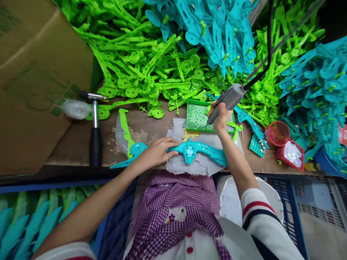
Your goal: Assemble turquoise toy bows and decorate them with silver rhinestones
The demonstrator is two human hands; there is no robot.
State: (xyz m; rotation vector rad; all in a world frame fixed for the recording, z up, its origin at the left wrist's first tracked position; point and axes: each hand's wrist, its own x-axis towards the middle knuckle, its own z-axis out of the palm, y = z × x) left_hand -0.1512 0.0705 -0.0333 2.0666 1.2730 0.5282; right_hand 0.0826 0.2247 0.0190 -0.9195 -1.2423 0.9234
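Observation:
My right hand (222, 117) is wrapped round a grey electric screwdriver (233, 95), tilted with its tip down over a green perforated basket (187, 115) of small metal pieces, likely screws. My left hand (159, 151) grips a long curved turquoise plastic part (207, 150) between thumb and fingers. That part lies across a pale cloth (176, 126) at the table's front edge. Beneath my left wrist, its left end shows a round disc (138, 148). A green plastic part (124, 124) lies left of it, its lower end close to the turquoise piece.
A black-handled hammer (95, 144) and a cardboard box (35, 86) are at left. Green parts (151, 72) and turquoise parts (217, 32) are heaped behind. At right are a red cup (277, 133), a red basket (301, 162) and a teal tray (256, 146). A cable runs up from the screwdriver.

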